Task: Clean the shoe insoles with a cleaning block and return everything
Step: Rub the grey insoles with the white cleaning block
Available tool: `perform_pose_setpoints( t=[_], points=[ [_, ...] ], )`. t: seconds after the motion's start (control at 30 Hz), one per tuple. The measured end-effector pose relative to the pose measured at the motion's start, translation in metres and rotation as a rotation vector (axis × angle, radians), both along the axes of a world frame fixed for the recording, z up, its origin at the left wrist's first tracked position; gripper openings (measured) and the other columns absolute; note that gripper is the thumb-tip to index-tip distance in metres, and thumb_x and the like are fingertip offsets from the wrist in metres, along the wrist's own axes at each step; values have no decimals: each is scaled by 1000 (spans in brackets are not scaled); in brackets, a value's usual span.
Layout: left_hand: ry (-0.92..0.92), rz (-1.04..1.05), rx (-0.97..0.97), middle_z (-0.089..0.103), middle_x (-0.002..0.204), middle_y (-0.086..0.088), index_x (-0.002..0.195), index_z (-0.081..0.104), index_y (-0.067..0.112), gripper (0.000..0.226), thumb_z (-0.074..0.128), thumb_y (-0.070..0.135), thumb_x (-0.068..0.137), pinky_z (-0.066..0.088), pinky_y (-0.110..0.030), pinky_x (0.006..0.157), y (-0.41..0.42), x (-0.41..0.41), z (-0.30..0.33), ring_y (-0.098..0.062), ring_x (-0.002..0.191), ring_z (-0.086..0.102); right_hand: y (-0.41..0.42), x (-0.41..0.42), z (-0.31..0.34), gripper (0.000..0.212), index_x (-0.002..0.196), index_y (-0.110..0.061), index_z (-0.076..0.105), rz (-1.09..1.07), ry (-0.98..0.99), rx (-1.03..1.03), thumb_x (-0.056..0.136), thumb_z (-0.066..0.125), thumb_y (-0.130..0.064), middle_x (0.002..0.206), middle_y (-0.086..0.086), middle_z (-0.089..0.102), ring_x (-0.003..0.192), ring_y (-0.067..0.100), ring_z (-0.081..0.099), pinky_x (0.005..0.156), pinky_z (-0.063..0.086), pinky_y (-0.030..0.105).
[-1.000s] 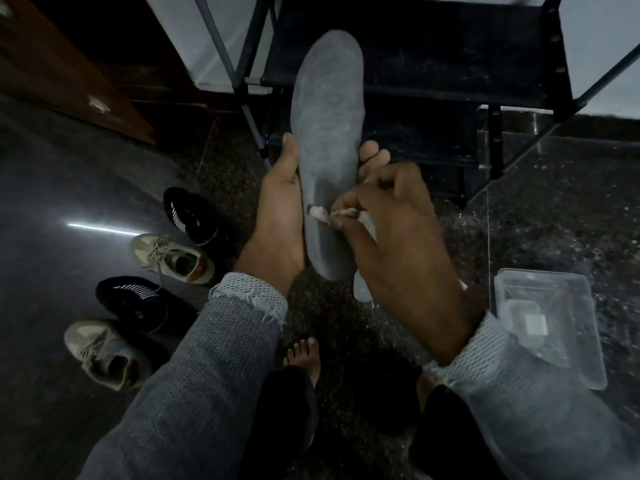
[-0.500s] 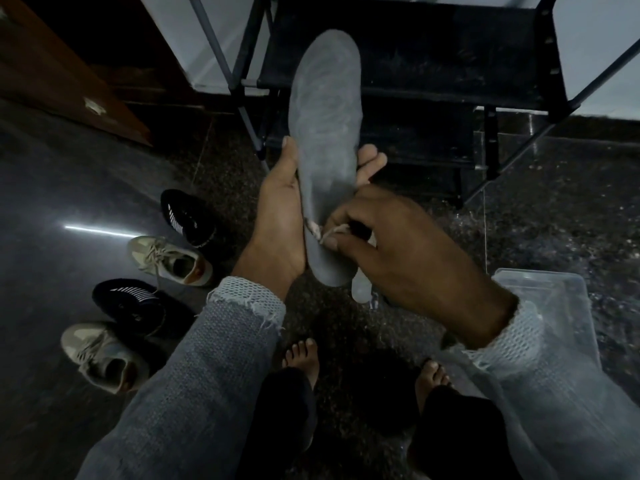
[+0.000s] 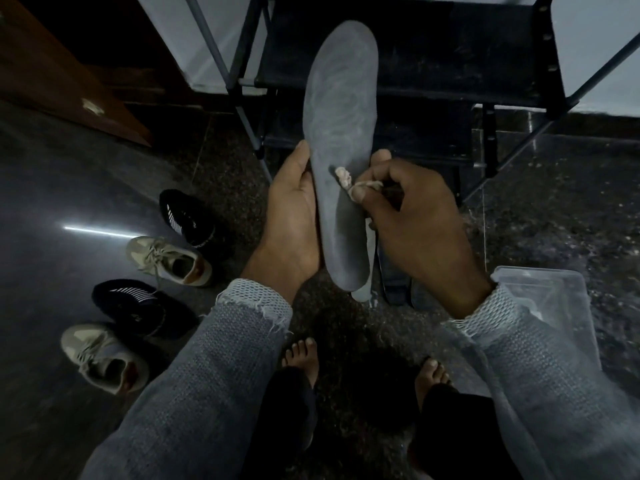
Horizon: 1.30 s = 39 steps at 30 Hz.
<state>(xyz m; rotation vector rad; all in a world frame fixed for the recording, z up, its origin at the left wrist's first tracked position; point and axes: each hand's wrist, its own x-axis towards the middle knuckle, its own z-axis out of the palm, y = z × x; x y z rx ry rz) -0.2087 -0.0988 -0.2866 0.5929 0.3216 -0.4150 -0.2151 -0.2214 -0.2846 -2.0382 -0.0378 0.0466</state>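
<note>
A long grey insole [image 3: 341, 109] stands nearly upright in front of me, toe end up. My left hand [image 3: 294, 216] grips its lower half from the left, thumb on the front edge and fingertips showing past the right edge. My right hand [image 3: 415, 223] pinches a small pale cleaning block [image 3: 344, 178] and presses it against the middle of the insole. A second grey insole [image 3: 367, 268] peeks out behind the heel of the first. Other dark insoles [image 3: 396, 282] lie on the floor under my right hand.
Two black shoes [image 3: 187, 216] [image 3: 138, 306] and two beige sneakers [image 3: 169, 259] [image 3: 100, 358] sit in a row on the dark floor at left. A clear plastic box [image 3: 550, 299] lies at right, partly behind my sleeve. A black metal shoe rack [image 3: 433, 64] stands ahead. My bare feet [image 3: 304, 355] are below.
My right hand has moved the cleaning block up the insole from near the heel to its middle. The left hand keeps its hold.
</note>
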Motion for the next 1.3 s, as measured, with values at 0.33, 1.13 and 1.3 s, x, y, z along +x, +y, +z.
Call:
perform_pose_setpoints(
  t=[0.33, 1.13, 1.3],
  points=[
    [-9, 6, -1, 50, 142, -21, 137, 47, 1, 83, 24, 68, 94, 28, -41, 118, 27, 7, -2, -32, 132, 48, 0, -8, 5, 6, 88, -17, 70, 371, 195, 18, 90, 66, -21, 82, -12, 67, 72, 0, 61, 68, 51, 24],
    [80, 19, 167, 71, 86, -8, 81, 78, 10, 62, 32, 47, 101, 55, -30, 77, 10, 5, -2, -19, 80, 67, 1, 5, 25, 20, 100, -11, 64, 397, -65, -524, 97, 52, -27, 101, 1, 44, 86, 14, 47, 81, 44, 32],
    [61, -82, 178, 72, 89, -9, 94, 76, 8, 58, 37, 51, 98, 57, -31, 79, 2, -2, -1, -19, 82, 69, 0, 12, 12, 28, 93, -8, 65, 97, -196, -391, 94, 58, -36, 104, 6, 51, 79, 14, 54, 73, 46, 23]
  ],
)
